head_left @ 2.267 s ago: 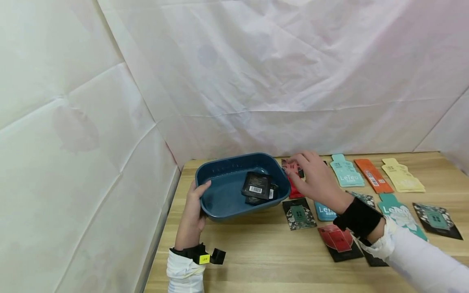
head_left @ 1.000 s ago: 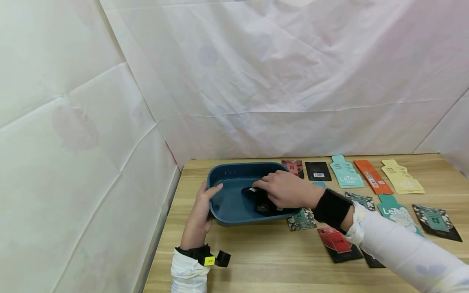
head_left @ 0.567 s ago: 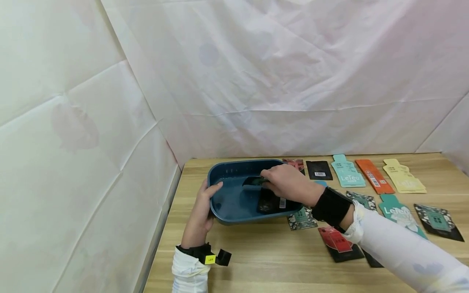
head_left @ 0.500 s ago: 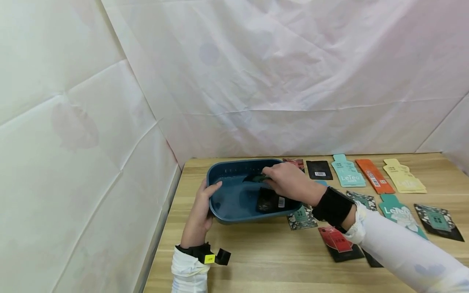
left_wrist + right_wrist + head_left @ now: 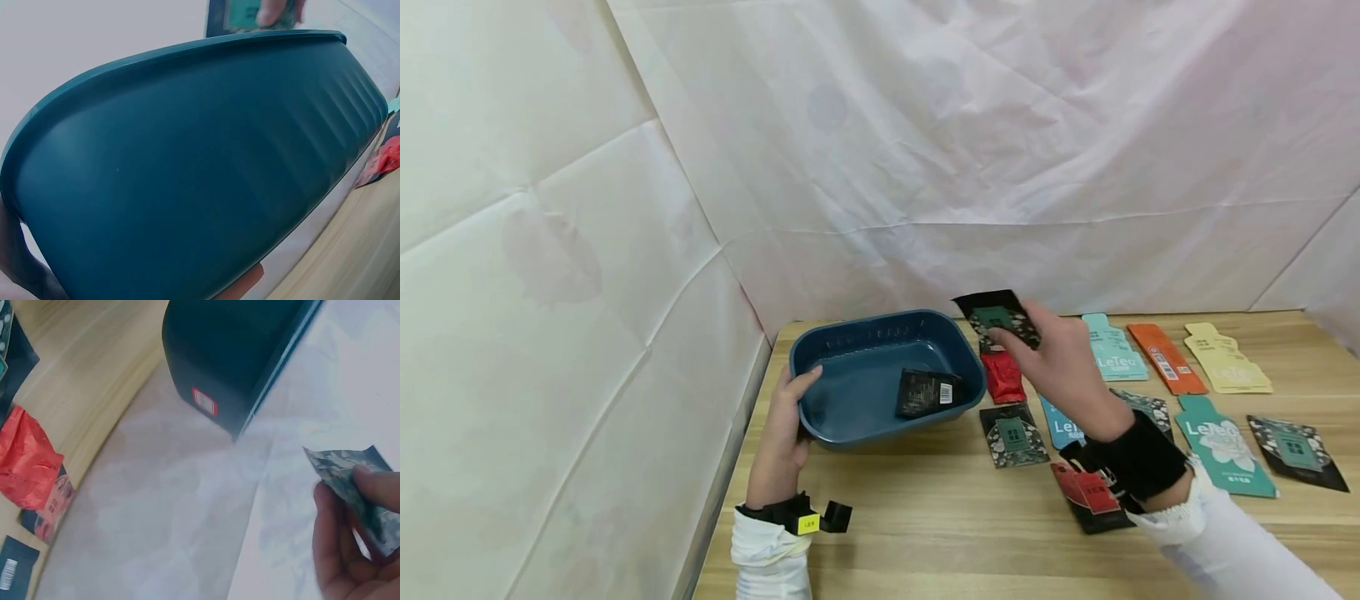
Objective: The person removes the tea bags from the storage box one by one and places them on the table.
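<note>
My left hand [image 5: 782, 437] grips the left end of a dark blue plastic basin [image 5: 850, 392], thumb over the rim. The basin is tilted and lifted off the table; its outer wall [image 5: 187, 156] fills the left wrist view. Inside, toward the right end, lies a black sachet [image 5: 922, 393] with a barcode label. Above and right of the basin, my right hand [image 5: 1063, 362] pinches a black floral sachet [image 5: 992, 315] with a green label between thumb and fingers. The right wrist view shows this sachet [image 5: 337, 469] slightly bent, apart from the basin.
On the wooden table right of the basin lie a red packet [image 5: 1002, 379], a floral sachet [image 5: 1015, 437], a red-and-black sachet [image 5: 1090, 496], and teal [image 5: 1116, 358], orange [image 5: 1165, 358] and yellow [image 5: 1225, 358] packets. A white cloth [image 5: 925, 167] hangs behind the table.
My right hand has come up and to the right, out of the basin, with the floral sachet. The basin and my left hand have shifted left, uncovering the red packet.
</note>
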{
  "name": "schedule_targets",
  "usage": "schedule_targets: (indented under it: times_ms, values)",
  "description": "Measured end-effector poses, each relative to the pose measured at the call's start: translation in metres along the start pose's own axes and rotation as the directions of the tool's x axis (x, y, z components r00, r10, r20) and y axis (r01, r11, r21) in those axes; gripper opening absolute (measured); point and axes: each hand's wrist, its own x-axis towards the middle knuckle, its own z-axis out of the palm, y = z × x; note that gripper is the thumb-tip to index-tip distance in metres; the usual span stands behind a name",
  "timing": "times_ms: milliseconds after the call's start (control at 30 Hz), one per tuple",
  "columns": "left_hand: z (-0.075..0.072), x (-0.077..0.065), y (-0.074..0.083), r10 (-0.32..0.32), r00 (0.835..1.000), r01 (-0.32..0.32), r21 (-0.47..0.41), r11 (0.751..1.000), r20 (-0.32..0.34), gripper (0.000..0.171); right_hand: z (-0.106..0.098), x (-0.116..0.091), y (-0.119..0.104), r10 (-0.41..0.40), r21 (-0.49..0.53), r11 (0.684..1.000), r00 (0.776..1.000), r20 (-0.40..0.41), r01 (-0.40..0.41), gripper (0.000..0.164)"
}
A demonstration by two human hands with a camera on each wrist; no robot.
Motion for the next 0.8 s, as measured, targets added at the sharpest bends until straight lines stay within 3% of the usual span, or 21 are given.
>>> schedule_targets:
  times_ms: [100,167,233,367,467,533,567,600,667,733,800]
  values:
    - [-0.001,0.000,0.002,-0.007,1.000,0.007,-0.005,1.000,-0.014,0.061,-0.017,-0.010,-0.016,0.160,-0.003,0.987,0.987,0.009,-0.160,0.031]
    - [-0.002,-0.001,0.002,-0.010,1.000,0.010,-0.001,1.000,-0.018,0.061,-0.028,-0.021,-0.031,0.271,-0.059,0.961,0.962,0.043,-0.269,0.020]
    - [-0.002,-0.001,0.003,-0.011,1.000,0.011,0.000,1.000,-0.018,0.062,-0.032,-0.037,-0.036,0.361,-0.074,0.931,0.930,0.069,-0.356,0.020]
    - [-0.001,-0.001,0.003,-0.009,1.000,0.009,-0.004,1.000,-0.010,0.063,-0.029,-0.067,-0.036,0.464,-0.068,0.885,0.869,0.168,-0.460,0.020]
    - [0.000,-0.001,0.003,-0.011,1.000,0.011,-0.008,1.000,-0.002,0.063,-0.022,-0.085,-0.035,0.551,-0.102,0.830,0.778,0.304,-0.548,0.029]
    - [0.001,-0.001,0.002,-0.015,1.000,0.015,-0.009,1.000,0.003,0.062,-0.017,-0.098,-0.036,0.617,-0.157,0.777,0.688,0.384,-0.609,0.036]
    - [0.001,0.000,0.002,-0.018,1.000,0.018,-0.010,1.000,0.003,0.062,-0.014,-0.104,-0.036,0.643,-0.198,0.756,0.654,0.398,-0.623,0.037]
    - [0.002,-0.001,0.001,-0.021,1.000,0.021,-0.007,1.000,0.003,0.062,-0.012,-0.110,-0.036,0.664,-0.223,0.740,0.634,0.398,-0.635,0.038]
    - [0.003,0.000,0.001,-0.023,1.000,0.023,-0.007,1.000,0.003,0.061,-0.006,-0.122,-0.036,0.680,-0.263,0.729,0.625,0.384,-0.632,0.042]
    - [0.004,0.000,0.001,-0.023,1.000,0.023,-0.003,1.000,-0.002,0.061,0.001,-0.130,-0.036,0.677,-0.324,0.736,0.642,0.359,-0.595,0.044]
    - [0.005,0.000,0.002,-0.021,1.000,0.021,0.004,1.000,-0.004,0.060,0.006,-0.135,-0.037,0.685,-0.394,0.726,0.643,0.343,-0.563,0.046]
